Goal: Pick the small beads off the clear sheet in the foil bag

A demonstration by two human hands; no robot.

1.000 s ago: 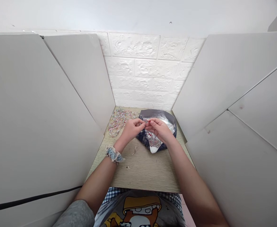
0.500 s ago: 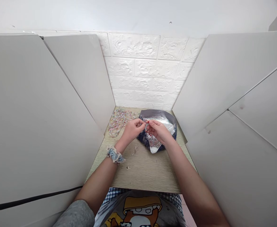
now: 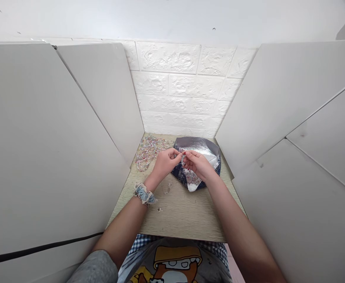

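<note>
1. Your left hand (image 3: 166, 163) and right hand (image 3: 198, 165) meet, fingertips (image 3: 179, 155) pinched together on a tiny beaded strand (image 3: 183, 159).
2. The strand sits above a foil-lined navy pouch (image 3: 200, 144) on a wood-grain board (image 3: 178, 220).
3. Scattered beads (image 3: 150, 153) lie beside the pouch; white panels (image 3: 57, 137) and a brick-textured wall (image 3: 175, 94) surround the board.

No words, numbers, labels, brands or signs can be read anywhere in this view.
</note>
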